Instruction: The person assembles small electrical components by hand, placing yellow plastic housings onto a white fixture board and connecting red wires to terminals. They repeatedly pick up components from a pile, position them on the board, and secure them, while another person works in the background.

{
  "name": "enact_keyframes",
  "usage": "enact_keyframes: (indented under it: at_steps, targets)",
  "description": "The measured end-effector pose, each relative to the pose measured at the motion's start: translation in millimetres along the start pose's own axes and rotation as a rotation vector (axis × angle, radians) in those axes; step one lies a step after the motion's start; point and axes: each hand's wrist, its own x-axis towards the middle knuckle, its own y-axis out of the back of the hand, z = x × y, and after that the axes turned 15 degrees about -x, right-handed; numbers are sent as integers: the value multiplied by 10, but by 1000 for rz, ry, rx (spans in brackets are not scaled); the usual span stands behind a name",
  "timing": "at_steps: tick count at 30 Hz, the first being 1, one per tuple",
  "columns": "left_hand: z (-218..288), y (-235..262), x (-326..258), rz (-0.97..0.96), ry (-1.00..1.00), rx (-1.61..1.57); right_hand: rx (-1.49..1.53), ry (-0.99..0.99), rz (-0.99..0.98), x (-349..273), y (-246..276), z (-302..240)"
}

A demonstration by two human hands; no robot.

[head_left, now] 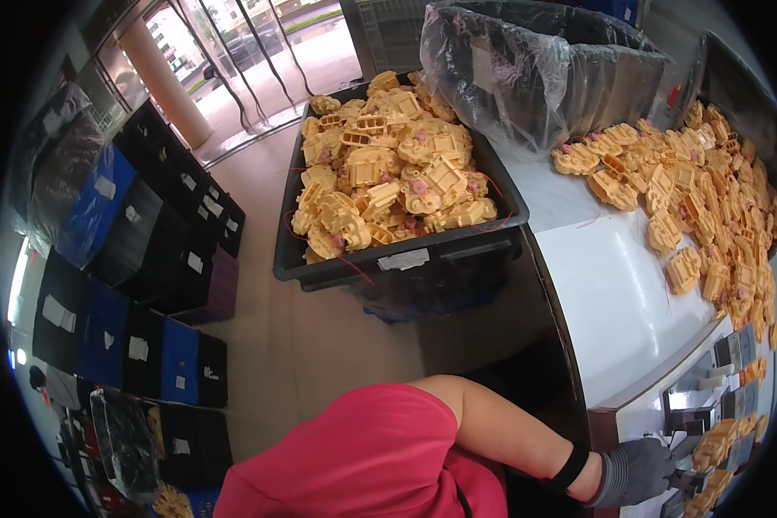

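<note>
Your left hand [637,471], gloved in grey, is at the near right, beside metal blocks [740,402] and a few yellow parts [712,445] too crowded to count; its fingertips blend into the clutter, so I cannot tell whether it grasps anything. Your right hand is out of view. More of these parts, past counting, spread in one heap [704,207] over the far right of the white table [604,285], leaving bare tabletop between them and the table's left edge. One black tub [475,259], piled above its rim with parts, stands at that edge, to the left. Beyond the table's far end is one bin [527,86] draped in clear plastic. Stacked black and blue crates [181,363] line the left, with open floor [268,345] between them and the tub.
</note>
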Motion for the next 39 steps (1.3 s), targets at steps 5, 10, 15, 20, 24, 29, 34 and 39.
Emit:
enact_keyframes:
  at_steps: [5,10,15,20,24,29,34,39]
  targets:
    - [37,76,-47,62,40,-61,85,-88,27,-88,22,-99]
    - [75,627,-23,-188,33,-269,48,-46,-9,58,34,-336]
    - [-7,1007,70,-273,-27,-97,205,-76,4,158,-60,-320]
    - [95,919,162,-309,-33,-195,246,-160,52,55,3,-216]
    - [135,932,144,-311,-29,-178,219,-147,61,9,6,-204]
    - [147,959,121,-319,-17,-157,180,-92,90,23,-20,-197]
    - [150,978,143,-323,-17,-166,181,-63,113,59,-8,-212]
    - [142,964,150,-319,-31,-172,191,-58,132,42,-38,-190]
